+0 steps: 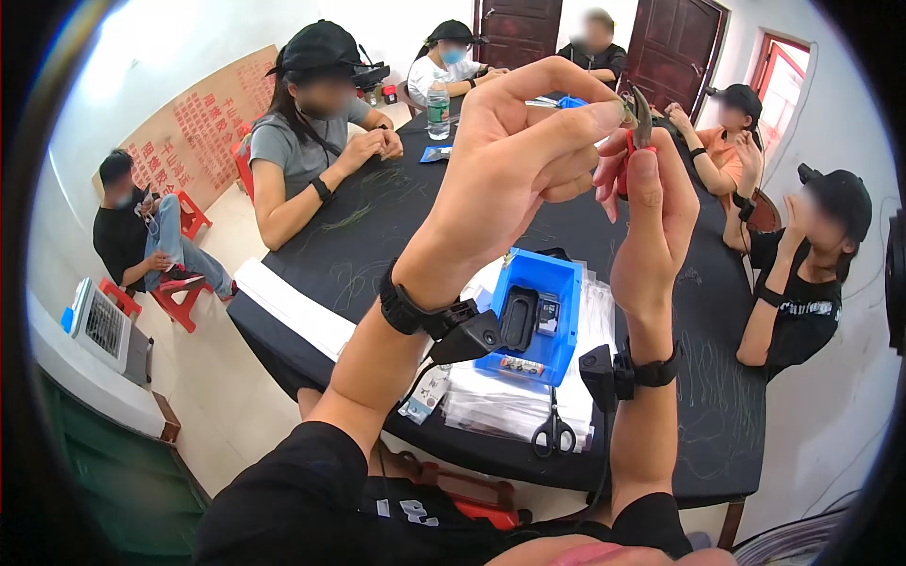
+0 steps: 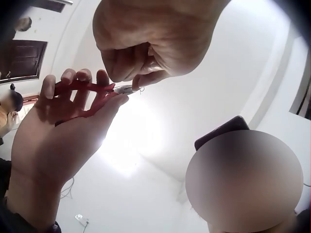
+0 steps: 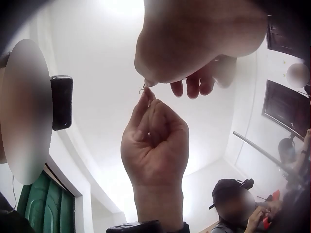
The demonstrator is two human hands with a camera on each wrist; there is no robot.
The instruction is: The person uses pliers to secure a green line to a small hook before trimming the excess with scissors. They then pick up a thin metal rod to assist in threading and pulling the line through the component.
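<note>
My right hand [image 1: 653, 212] grips a pair of red-handled pliers [image 1: 643, 123], with their metal tip pointing up. In the left wrist view, the red handles [image 2: 87, 87] lie spread between the thumb and fingers of that hand. My left hand [image 1: 514, 141] is raised beside it, thumb and forefinger pinching a small piece of thin wire [image 1: 627, 111] against the pliers' tip. The wire bends into a small loop [image 2: 141, 89], which also shows in the right wrist view at the left hand's [image 3: 155, 136] fingertips. Both hands are held up above the table.
On the black-covered table [image 1: 708, 406] below stand a blue bin [image 1: 578, 325] with a black case in it, clear plastic bags [image 1: 472, 415], black scissors [image 1: 553, 436] and white paper [image 1: 293, 307]. Loose thin wires [image 1: 359, 274] lie about. Several people sit around, and a water bottle [image 1: 438, 111] stands farther back.
</note>
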